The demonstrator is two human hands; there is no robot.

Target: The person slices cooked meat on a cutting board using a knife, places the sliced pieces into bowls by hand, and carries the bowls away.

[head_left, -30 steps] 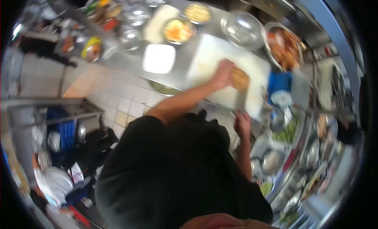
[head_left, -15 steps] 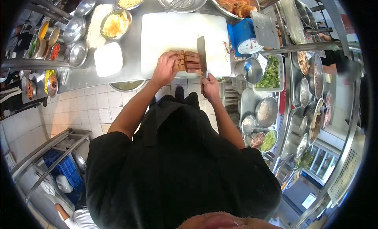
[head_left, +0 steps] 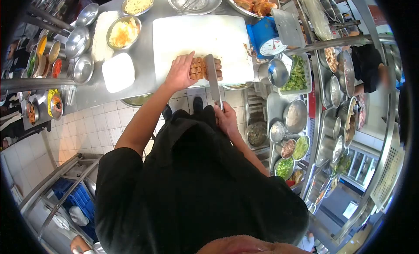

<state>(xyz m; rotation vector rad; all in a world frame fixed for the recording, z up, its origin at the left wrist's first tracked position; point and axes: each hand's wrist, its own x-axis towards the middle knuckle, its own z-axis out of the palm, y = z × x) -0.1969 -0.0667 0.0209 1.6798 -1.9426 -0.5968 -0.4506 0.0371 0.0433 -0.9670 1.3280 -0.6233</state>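
Brown meat (head_left: pixel 197 70), cut into rows of small pieces, lies near the front edge of the white cutting board (head_left: pixel 192 33). My left hand (head_left: pixel 179 73) is beside its left side, fingers stretched out and touching or nearly touching the pieces. My right hand (head_left: pixel 226 118) is closed around the handle of a long, broad-bladed kitchen knife (head_left: pixel 213 75). The blade lies across the meat, with darker pieces showing to its right. Whether its edge is in the meat or just above it, I cannot tell.
Left of the board are a white square container (head_left: pixel 118 73) and a bowl of pale slices (head_left: pixel 124 33). To the right stand a blue scale (head_left: pixel 264 31) and a metal pot (head_left: pixel 278 73). Bowls of ingredients line the right-hand racks, where another person's dark sleeve (head_left: pixel 366 64) shows.
The knife has moved left from beside the meat to across it, now tilted. My right hand has come nearer my body. My left fingers have straightened and moved off the top of the meat.
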